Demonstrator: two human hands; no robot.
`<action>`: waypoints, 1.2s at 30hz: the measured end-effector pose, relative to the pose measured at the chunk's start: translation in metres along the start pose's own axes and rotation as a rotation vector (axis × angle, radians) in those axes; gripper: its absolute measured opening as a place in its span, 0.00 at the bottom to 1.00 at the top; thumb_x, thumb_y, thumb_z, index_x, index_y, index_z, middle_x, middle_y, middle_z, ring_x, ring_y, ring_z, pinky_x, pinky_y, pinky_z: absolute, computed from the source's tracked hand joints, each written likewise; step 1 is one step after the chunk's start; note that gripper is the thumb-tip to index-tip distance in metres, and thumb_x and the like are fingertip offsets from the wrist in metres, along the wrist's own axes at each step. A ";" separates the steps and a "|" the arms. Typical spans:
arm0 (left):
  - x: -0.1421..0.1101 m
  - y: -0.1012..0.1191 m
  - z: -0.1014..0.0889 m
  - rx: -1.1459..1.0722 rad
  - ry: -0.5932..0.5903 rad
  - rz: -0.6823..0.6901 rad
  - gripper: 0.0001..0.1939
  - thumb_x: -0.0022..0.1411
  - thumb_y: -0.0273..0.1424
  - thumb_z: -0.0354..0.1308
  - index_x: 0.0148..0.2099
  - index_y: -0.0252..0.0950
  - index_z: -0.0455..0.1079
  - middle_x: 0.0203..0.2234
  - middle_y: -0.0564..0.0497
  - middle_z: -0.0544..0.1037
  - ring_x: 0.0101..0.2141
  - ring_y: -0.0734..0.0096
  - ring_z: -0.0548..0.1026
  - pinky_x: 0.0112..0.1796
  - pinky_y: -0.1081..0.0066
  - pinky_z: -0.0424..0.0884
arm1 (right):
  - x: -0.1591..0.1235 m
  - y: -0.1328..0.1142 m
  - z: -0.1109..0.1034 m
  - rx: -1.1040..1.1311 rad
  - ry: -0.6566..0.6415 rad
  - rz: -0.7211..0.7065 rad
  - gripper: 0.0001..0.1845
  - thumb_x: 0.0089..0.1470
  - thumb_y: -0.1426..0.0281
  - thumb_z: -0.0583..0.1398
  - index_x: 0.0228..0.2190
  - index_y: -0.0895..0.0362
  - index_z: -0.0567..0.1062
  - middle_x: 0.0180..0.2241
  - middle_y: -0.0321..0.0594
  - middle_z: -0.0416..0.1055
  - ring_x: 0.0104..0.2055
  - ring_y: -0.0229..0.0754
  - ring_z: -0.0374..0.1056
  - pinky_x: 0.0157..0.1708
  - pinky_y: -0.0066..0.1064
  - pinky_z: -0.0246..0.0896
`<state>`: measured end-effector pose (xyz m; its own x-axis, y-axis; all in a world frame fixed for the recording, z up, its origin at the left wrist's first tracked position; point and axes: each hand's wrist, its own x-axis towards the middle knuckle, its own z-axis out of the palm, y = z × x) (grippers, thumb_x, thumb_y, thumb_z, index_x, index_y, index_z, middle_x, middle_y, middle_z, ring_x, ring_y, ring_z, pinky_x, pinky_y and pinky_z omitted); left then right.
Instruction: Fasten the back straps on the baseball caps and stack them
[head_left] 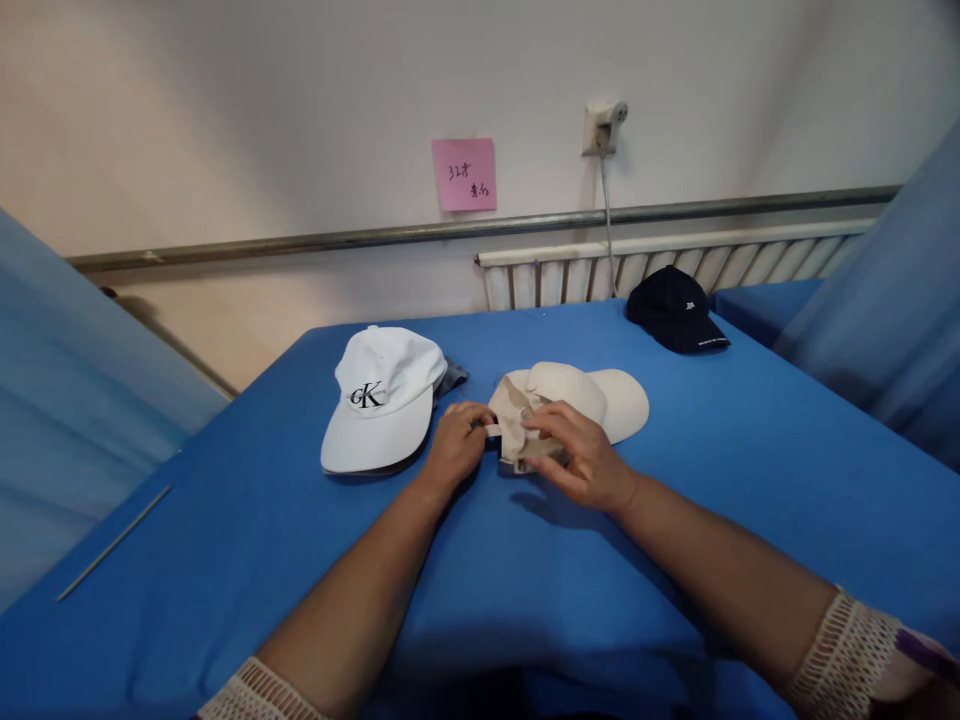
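Note:
A cream baseball cap (568,388) lies on its side on the blue-covered table, its brim pointing right and its inside partly facing me. At the cap's left end, my left hand (459,440) pinches the small strap at its back opening. My right hand (585,455) is over the near side of the cap, thumb and fingers apart around the opening's edge; whether they grip the fabric is hard to make out. Just left of my left hand sits a white cap (390,385) with black letters, a dark grey piece (454,374) showing behind it.
A black cap (671,308) rests at the table's far right corner. A thin stick (114,542) lies near the left edge of the blue sheet (247,560). Blue curtains (60,400) hang on both sides. Behind are a radiator (555,280), a rail (360,238) and a plugged-in socket (600,130).

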<state>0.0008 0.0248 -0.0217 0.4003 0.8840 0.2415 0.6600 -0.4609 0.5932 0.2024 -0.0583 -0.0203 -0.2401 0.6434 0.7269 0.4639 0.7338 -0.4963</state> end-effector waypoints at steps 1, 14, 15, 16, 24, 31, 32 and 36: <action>0.000 0.000 -0.003 -0.003 -0.031 -0.024 0.14 0.51 0.22 0.47 0.31 0.36 0.74 0.33 0.48 0.79 0.39 0.62 0.73 0.45 0.64 0.65 | 0.000 0.003 -0.005 -0.013 0.066 0.007 0.15 0.57 0.67 0.59 0.47 0.53 0.72 0.41 0.45 0.71 0.42 0.47 0.68 0.41 0.40 0.65; -0.006 0.007 0.016 -1.045 0.005 -0.391 0.26 0.49 0.26 0.65 0.52 0.32 0.67 0.28 0.52 0.78 0.28 0.73 0.75 0.33 0.73 0.69 | -0.011 0.126 -0.069 -0.021 0.274 1.278 0.13 0.51 0.63 0.61 0.33 0.61 0.77 0.37 0.53 0.76 0.45 0.54 0.71 0.44 0.39 0.65; -0.004 0.006 0.014 -1.150 0.021 -0.403 0.25 0.48 0.25 0.65 0.50 0.31 0.68 0.29 0.50 0.78 0.29 0.73 0.76 0.34 0.74 0.70 | -0.011 0.124 -0.068 0.030 0.248 1.277 0.12 0.51 0.63 0.61 0.32 0.60 0.77 0.35 0.51 0.77 0.41 0.52 0.73 0.39 0.38 0.67; -0.003 0.005 0.011 -1.245 0.026 -0.415 0.23 0.49 0.24 0.65 0.49 0.31 0.69 0.31 0.49 0.79 0.30 0.72 0.76 0.35 0.74 0.70 | -0.011 0.121 -0.068 0.109 0.216 1.283 0.12 0.52 0.64 0.60 0.31 0.60 0.77 0.34 0.50 0.78 0.38 0.50 0.73 0.36 0.36 0.68; 0.007 -0.012 -0.006 -1.628 0.079 -0.528 0.14 0.54 0.21 0.56 0.44 0.31 0.73 0.33 0.46 0.80 0.31 0.71 0.77 0.35 0.71 0.73 | 0.003 0.102 -0.068 1.046 0.420 1.309 0.13 0.56 0.70 0.54 0.37 0.62 0.76 0.29 0.48 0.78 0.30 0.48 0.75 0.33 0.40 0.73; 0.000 -0.002 0.008 -1.304 0.249 -0.547 0.14 0.52 0.25 0.65 0.42 0.33 0.72 0.39 0.47 0.80 0.40 0.70 0.77 0.41 0.72 0.70 | 0.011 0.089 -0.050 1.199 0.787 1.059 0.12 0.50 0.74 0.55 0.37 0.57 0.75 0.33 0.42 0.79 0.39 0.45 0.75 0.37 0.38 0.74; -0.003 0.004 0.012 -1.267 0.196 -0.524 0.15 0.52 0.27 0.67 0.43 0.33 0.72 0.41 0.45 0.79 0.41 0.69 0.77 0.41 0.71 0.69 | 0.011 0.084 -0.042 1.233 0.774 1.024 0.12 0.49 0.75 0.56 0.37 0.56 0.74 0.35 0.40 0.79 0.40 0.44 0.75 0.37 0.36 0.74; -0.011 0.027 0.032 -1.265 -0.002 -0.455 0.20 0.53 0.33 0.68 0.47 0.34 0.71 0.48 0.41 0.77 0.42 0.67 0.77 0.43 0.68 0.69 | 0.006 0.055 0.000 1.352 0.644 1.034 0.14 0.46 0.76 0.63 0.37 0.52 0.74 0.33 0.34 0.78 0.34 0.38 0.74 0.35 0.30 0.72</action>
<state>0.0341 0.0002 -0.0329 0.3058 0.9375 -0.1662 -0.3022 0.2611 0.9168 0.2267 -0.0143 -0.0435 0.1451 0.9685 -0.2022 -0.8162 0.0017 -0.5777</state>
